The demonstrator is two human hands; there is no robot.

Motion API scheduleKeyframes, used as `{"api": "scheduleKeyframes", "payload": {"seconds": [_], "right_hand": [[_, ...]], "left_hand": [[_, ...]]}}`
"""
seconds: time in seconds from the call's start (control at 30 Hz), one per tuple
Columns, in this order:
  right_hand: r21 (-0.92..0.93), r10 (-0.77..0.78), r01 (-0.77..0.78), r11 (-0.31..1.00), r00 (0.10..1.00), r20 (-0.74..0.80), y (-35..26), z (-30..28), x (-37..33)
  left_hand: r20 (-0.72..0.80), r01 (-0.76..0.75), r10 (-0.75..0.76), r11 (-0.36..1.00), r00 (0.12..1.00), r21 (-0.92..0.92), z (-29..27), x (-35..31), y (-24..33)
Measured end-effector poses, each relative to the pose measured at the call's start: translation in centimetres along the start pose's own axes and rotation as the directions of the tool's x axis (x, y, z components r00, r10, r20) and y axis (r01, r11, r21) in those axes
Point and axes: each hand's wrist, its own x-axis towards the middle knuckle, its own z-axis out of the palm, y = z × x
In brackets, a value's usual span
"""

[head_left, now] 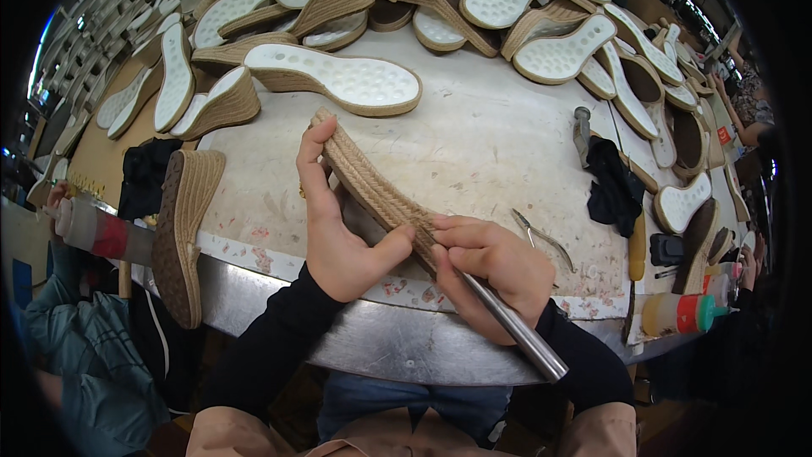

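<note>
In the middle, a wedge shoe sole (372,171) with a braided jute side is held up on edge over the table's front part. My left hand (334,237) wraps it from the left, thumb pressed on the braid and fingers stretched up along its far end. My right hand (499,275) is closed on a metal rod-like tool (516,326), whose thick round end points down toward me. The tool's other end, hidden by the right fingers, lies against the braid. Right fingertips press on the sole beside my left thumb.
Wedge soles (338,76) with white dimpled tops pile up at the back. One brown-bottomed wedge (182,237) stands at the left edge. To the right lie nippers (545,241), a hammer (582,131), black cloth (613,186) and a glue bottle (672,315). Other people work at both sides.
</note>
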Motion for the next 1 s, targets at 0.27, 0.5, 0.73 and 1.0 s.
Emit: {"api": "scheduleKeyframes", "payload": {"seconds": [0.27,0.5,0.73,1.0], "right_hand": [[0.110,0.227,-0.226,0.968,0.974,0.004,-0.5,-0.4,0.4],[0.202,0.254,-0.259,0.944,0.966,0.049,-0.1,-0.9,0.0],[0.107,0.141,-0.139,0.985,0.990,-0.013,0.4,-0.2,0.1],[0.056,0.201,-0.204,0.977,0.978,0.056,-0.5,-0.5,0.4]], "left_hand": [[-0.014,0.017,-0.018,0.999,1.000,-0.044,0.2,0.1,0.0],[-0.062,0.114,-0.124,0.983,0.990,-0.147,0.4,0.3,0.6],[-0.040,0.006,-0.006,1.000,0.999,-0.001,0.3,0.1,-0.3],[-0.023,0.045,-0.046,0.997,0.999,-0.059,0.3,0.1,-0.1]]}}
